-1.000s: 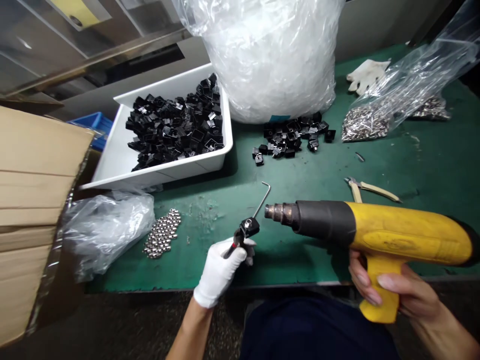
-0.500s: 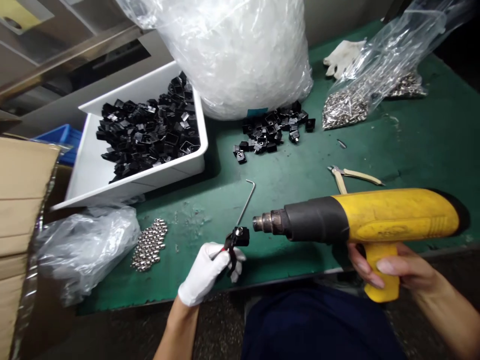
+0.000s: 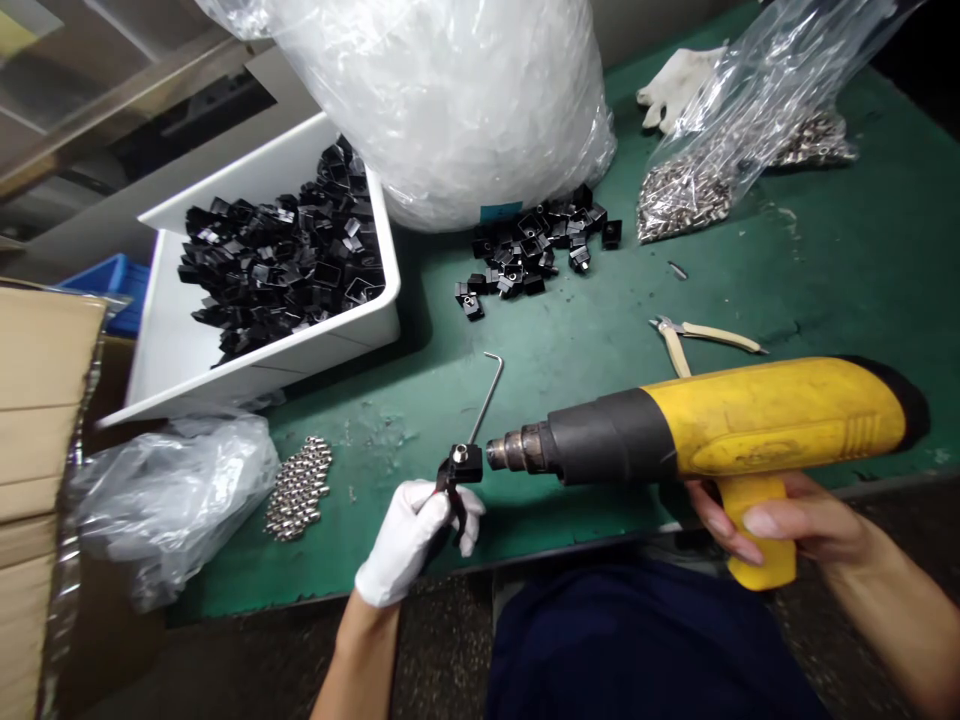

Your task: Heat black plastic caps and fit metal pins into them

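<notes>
Head view, heat gun (image 3: 712,430) in right hand (image 3: 817,522)

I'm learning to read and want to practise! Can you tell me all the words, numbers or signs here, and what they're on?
None can be read for sure.
Yellow heat gun: a faint mark on its side, too blurred to read.
Big plastic bag: a teal patch near its bottom; any writing is too small to read.
Yellow patch, top left corner: too blurred to read.
</notes>
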`<state>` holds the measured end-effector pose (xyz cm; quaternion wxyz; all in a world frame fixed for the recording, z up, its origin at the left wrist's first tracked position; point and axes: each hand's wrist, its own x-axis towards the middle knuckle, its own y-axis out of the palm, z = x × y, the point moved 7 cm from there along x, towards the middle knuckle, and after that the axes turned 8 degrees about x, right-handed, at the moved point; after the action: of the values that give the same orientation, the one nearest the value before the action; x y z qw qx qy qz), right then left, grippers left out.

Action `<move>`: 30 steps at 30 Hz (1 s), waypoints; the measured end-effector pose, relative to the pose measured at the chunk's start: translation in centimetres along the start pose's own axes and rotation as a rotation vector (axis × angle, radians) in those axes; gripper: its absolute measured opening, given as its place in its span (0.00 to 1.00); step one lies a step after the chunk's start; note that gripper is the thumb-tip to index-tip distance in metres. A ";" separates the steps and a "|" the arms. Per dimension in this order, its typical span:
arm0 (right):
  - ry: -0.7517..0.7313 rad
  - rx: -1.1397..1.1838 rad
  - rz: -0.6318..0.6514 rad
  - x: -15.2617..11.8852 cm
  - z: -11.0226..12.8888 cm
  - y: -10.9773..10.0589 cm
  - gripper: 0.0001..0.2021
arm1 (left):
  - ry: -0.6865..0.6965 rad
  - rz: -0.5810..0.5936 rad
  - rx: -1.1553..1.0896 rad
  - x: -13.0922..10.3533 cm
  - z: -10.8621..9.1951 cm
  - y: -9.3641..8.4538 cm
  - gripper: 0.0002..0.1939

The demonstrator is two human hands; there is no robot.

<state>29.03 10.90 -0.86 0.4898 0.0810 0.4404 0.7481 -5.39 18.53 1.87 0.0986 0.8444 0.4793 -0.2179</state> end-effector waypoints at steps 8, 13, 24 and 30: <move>-0.018 -0.009 -0.046 0.0 0.1 0.0 0.19 | -0.014 0.003 -0.008 -0.1 0.5 -0.2 0.24; -0.028 0.008 -0.031 0.0 0.0 0.0 0.20 | -0.001 0.010 -0.008 0.0 0.0 0.1 0.23; -0.017 0.020 -0.026 -0.2 -0.2 -0.2 0.21 | -0.013 -0.013 -0.010 0.0 -0.2 0.2 0.22; -0.013 0.026 0.002 -0.2 -0.3 -0.3 0.22 | -0.053 -0.028 0.036 0.1 -0.3 0.3 0.15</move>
<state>29.12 10.56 -1.19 0.4907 0.0927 0.4466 0.7424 -4.98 18.56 2.10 0.0932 0.8331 0.4844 -0.2502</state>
